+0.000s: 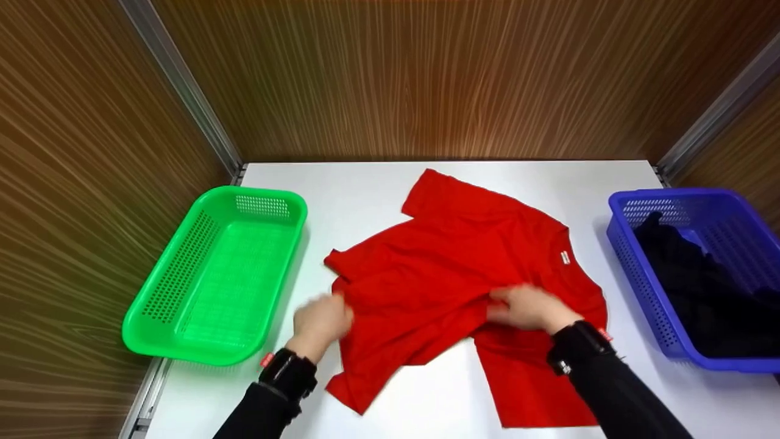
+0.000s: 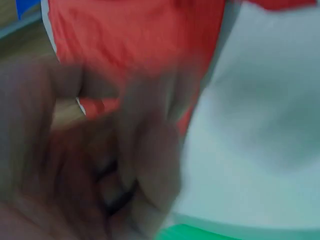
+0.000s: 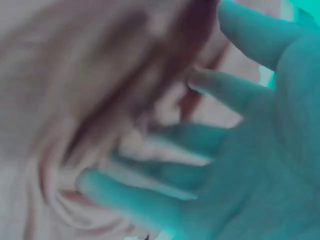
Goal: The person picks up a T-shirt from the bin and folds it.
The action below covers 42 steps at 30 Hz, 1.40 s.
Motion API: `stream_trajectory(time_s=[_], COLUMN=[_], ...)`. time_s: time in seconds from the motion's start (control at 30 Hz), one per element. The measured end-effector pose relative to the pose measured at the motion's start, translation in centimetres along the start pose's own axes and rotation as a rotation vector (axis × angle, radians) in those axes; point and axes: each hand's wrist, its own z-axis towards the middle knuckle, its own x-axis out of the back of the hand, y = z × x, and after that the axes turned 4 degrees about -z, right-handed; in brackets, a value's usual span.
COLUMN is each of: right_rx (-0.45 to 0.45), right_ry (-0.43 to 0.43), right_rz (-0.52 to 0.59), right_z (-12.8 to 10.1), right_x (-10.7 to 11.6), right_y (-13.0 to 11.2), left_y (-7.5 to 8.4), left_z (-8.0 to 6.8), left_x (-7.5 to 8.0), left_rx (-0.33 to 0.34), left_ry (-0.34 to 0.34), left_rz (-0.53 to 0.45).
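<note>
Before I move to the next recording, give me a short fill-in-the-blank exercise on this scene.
1. The right hand is over a ____ shirt.
2. The green basket stands on the person's ____ side.
3. The blue basket holds ____ cloth.
4. In all, ____ baskets stand on the white table.
Missing words: red; left; black; two.

The shirt (image 1: 439,262) lies on the table (image 1: 341,195) under the right hand (image 1: 527,308) and beside the left hand (image 1: 323,317), perhaps touching it, with the left basket (image 1: 241,280) left of both, the right basket (image 1: 643,292), cloth (image 1: 701,292) inside, right of both, and a panel (image 1: 402,79) beyond them.
</note>
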Motion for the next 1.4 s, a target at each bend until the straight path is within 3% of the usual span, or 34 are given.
stream_trajectory(time_s=[0.1,0.17,0.23,0.33,0.4,0.6,0.73,0.8,0.93,1.03,1.13,1.3,1.4], right_rx=[0.075,0.072,0.063,-0.030,-0.104,-0.209,-0.286,-0.310,-0.313,-0.387,-0.461,-0.465,-0.392], right_ry=[0.331,0.445,0.429,0.301,0.274,0.468,0.426,0.406,0.409,0.485,0.620,0.754,0.756], right_rz=[0.004,-0.016,-0.052,-0.062,-0.069,-0.068,-0.060,-0.054,0.006,0.161,0.368,0.625,0.748], right_z=[1.2,1.7,2.0,1.8,1.7,1.5,1.0,0.9,0.9,0.9,0.9,1.6,2.4], right_x=[-0.2,-0.9,-1.8,-2.5,-2.8,-2.8,-2.7,-2.4,-1.9,-1.4,0.2,4.5,6.9], right_y=[1.8,2.8,4.0,5.0,5.4,6.5,7.9,8.8,9.9,10.0,9.7,8.4,7.5], left_y=[-0.4,-0.5,-0.4,0.1,0.5,0.6,0.0,-0.1,-0.2,-0.1,0.2,1.5,2.6], left_z=[2.1,3.4,4.7,6.5,7.5,9.6,9.9,9.9,10.0,9.9,9.9,11.1,12.3], left_x=[-0.5,-1.1,-1.7,-2.1,-1.9,-1.5,-1.4,-1.3,-0.6,0.8,2.9,6.8,8.8], left_rx=[-0.154,-0.213,-0.209,-0.126,-0.079,-0.005,0.005,-0.007,0.001,0.023,0.019,0.033,0.043], left_ry=[0.197,0.198,0.141,0.067,0.070,0.162,0.095,0.064,0.064,0.087,0.134,0.248,0.287], left_rz=[-0.030,-0.077,-0.108,-0.086,-0.050,0.087,0.149,0.134,0.036,-0.085,-0.217,-0.522,-0.755])
